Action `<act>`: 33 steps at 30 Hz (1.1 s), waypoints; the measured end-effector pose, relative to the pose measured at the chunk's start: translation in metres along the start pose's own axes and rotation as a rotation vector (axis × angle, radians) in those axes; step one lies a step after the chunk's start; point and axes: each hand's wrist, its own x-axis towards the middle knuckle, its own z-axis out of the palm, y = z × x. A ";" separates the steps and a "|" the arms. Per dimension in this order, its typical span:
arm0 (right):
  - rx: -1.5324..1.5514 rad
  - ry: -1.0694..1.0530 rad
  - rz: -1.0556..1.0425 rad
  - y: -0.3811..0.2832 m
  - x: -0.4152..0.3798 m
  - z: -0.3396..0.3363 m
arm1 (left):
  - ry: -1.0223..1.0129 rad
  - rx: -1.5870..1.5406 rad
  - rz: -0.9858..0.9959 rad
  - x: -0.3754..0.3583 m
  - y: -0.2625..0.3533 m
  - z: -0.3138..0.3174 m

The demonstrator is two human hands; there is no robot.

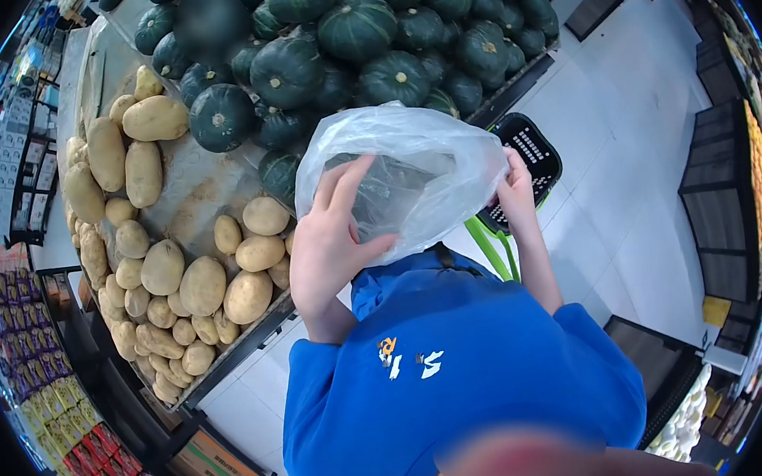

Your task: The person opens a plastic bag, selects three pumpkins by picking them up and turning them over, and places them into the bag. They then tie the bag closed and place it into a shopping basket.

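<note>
A clear plastic bag is spread wide at its mouth in front of my blue shirt. My left hand is at the bag's left side, its thumb and fingers apart across the opening. On the opposite side, my right hand pinches the bag's rim. Nothing can be made out inside the bag. Just left of my left hand lie loose potatoes on a display stand. Behind the bag is a heap of dark green pumpkins.
A black basket with green handles is beyond my right hand. The stand's edge runs close on my left. Shelves of packaged goods line the far left, and dark display units stand across the tiled floor.
</note>
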 end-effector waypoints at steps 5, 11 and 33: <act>-0.697 -0.436 -0.133 -0.020 0.007 0.023 | -0.136 0.042 0.037 0.015 -0.019 0.002; -0.553 -0.521 -0.028 -0.017 0.027 0.055 | -0.002 0.118 -0.013 0.027 -0.053 0.026; -0.348 -0.331 -0.150 -0.015 0.055 0.103 | 0.386 0.097 -0.158 0.013 -0.094 -0.007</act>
